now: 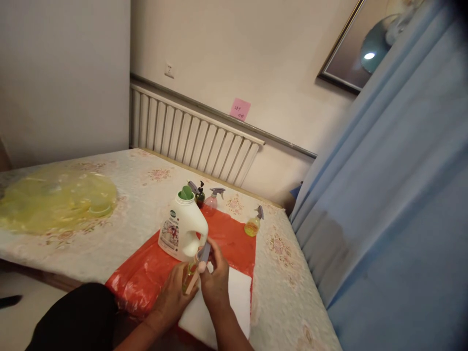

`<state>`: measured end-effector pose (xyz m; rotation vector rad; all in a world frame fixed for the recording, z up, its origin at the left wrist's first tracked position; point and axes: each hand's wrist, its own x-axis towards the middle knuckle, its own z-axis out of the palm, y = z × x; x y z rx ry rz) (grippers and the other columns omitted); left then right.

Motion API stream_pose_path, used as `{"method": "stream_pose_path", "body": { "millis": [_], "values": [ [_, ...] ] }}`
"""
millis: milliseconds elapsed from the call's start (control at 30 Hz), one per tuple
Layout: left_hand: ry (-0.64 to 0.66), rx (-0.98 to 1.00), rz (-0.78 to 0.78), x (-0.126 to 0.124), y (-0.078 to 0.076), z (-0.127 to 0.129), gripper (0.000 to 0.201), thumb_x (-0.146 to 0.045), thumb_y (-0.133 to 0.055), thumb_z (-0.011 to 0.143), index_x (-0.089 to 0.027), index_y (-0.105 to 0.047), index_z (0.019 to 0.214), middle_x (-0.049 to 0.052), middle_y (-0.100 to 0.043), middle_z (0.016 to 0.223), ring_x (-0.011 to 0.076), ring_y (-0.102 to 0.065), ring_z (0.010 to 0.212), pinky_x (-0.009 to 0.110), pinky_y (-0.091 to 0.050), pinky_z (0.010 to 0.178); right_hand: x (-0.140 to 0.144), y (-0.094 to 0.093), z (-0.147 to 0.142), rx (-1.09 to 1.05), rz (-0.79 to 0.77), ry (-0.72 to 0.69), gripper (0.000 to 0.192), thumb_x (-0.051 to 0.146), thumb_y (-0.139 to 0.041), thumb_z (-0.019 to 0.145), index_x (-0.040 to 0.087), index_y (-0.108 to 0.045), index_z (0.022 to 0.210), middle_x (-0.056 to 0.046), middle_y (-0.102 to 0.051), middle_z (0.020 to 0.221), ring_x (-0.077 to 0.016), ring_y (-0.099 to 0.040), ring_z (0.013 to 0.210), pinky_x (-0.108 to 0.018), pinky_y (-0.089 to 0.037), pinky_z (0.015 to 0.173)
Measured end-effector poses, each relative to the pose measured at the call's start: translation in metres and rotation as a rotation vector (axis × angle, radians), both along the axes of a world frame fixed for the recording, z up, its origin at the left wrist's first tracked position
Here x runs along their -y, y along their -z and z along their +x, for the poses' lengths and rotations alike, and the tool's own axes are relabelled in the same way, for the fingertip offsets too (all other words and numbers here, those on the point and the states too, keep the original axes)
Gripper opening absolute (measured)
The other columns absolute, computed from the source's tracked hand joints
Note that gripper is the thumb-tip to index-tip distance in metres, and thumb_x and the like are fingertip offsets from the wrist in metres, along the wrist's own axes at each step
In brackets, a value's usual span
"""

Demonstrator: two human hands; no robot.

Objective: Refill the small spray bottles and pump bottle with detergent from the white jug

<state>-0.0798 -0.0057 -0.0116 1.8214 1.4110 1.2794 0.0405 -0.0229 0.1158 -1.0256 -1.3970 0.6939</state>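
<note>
My left hand (173, 287) is wrapped around a small clear spray bottle (189, 274) with yellowish liquid in it. At the bottle's top, my right hand (216, 280) has its fingers closed on the grey spray head (205, 252). Whether the head is seated on the neck I cannot tell, since my fingers hide the joint. Just behind my hands stands a large white detergent jug (188, 224) with a green opening at its top. Beneath my right forearm lies a white rectangular pad (239, 297) on a red plastic sheet (234, 239).
A yellow-filled spray bottle (252, 226) stands at the right. Behind the jug are a pink spray bottle (211, 204) and a dark pump bottle (201, 194). Yellow plastic (54, 200) spreads on the left. A radiator (193, 129) lines the wall; a blue curtain (387, 204) hangs right.
</note>
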Motion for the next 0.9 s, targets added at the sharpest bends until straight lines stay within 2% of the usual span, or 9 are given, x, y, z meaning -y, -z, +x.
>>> {"method": "stream_pose_path", "body": {
  "millis": [100, 200, 467, 567, 700, 900],
  "values": [
    [-0.009, -0.014, -0.001, -0.003, 0.009, 0.000, 0.047, -0.037, -0.063, 0.082, -0.019, -0.052, 0.124, 0.012, -0.064, 0.118, 0.0314, -0.064, 0.113, 0.050, -0.054, 0.098, 0.001, -0.018, 0.007, -0.022, 0.022, 0.015, 0.052, 0.037, -0.065, 0.082, 0.016, -0.063, 0.130, -0.010, -0.076, 0.105, -0.0244, -0.073, 0.092, -0.034, -0.059, 0.084],
    [-0.016, -0.021, -0.012, -0.004, 0.014, 0.001, 0.050, -0.033, -0.065, 0.079, -0.020, -0.050, 0.126, 0.011, -0.063, 0.118, 0.0316, -0.063, 0.114, 0.051, -0.053, 0.099, 0.001, -0.027, 0.012, -0.100, 0.052, 0.046, 0.052, 0.035, -0.066, 0.084, 0.015, -0.061, 0.131, -0.012, -0.075, 0.108, -0.0255, -0.073, 0.096, -0.036, -0.059, 0.087],
    [-0.025, -0.031, -0.014, -0.003, 0.015, 0.002, 0.050, -0.028, -0.065, 0.079, -0.022, -0.049, 0.126, 0.010, -0.062, 0.119, 0.0298, -0.063, 0.115, 0.047, -0.055, 0.097, 0.004, -0.029, 0.018, -0.139, 0.036, 0.053, 0.055, 0.031, -0.069, 0.084, 0.016, -0.059, 0.136, -0.011, -0.074, 0.108, -0.0245, -0.073, 0.097, -0.037, -0.060, 0.087],
    [-0.035, -0.033, 0.016, -0.003, 0.016, 0.002, 0.047, -0.030, -0.065, 0.080, -0.021, -0.051, 0.124, 0.009, -0.063, 0.118, 0.0291, -0.064, 0.113, 0.046, -0.055, 0.096, 0.008, -0.032, 0.020, -0.107, 0.071, 0.086, 0.053, 0.029, -0.069, 0.084, 0.016, -0.061, 0.134, -0.010, -0.075, 0.104, -0.0242, -0.073, 0.095, -0.036, -0.061, 0.085],
    [-0.040, -0.035, 0.031, -0.003, 0.016, 0.002, 0.047, -0.033, -0.065, 0.081, -0.021, -0.052, 0.125, 0.009, -0.064, 0.116, 0.0290, -0.065, 0.111, 0.046, -0.056, 0.094, 0.012, -0.034, 0.023, -0.101, 0.123, 0.059, 0.052, 0.031, -0.070, 0.083, 0.016, -0.063, 0.132, -0.010, -0.075, 0.105, -0.0252, -0.074, 0.093, -0.036, -0.062, 0.081],
    [-0.043, -0.032, -0.001, -0.003, 0.019, 0.002, 0.052, -0.033, -0.065, 0.079, -0.021, -0.051, 0.127, 0.011, -0.063, 0.121, 0.0303, -0.063, 0.117, 0.047, -0.054, 0.099, 0.010, -0.031, 0.031, -0.130, 0.060, 0.056, 0.053, 0.029, -0.075, 0.079, 0.017, -0.064, 0.129, -0.009, -0.075, 0.106, -0.0233, -0.074, 0.092, -0.035, -0.061, 0.083]
  ]
}}
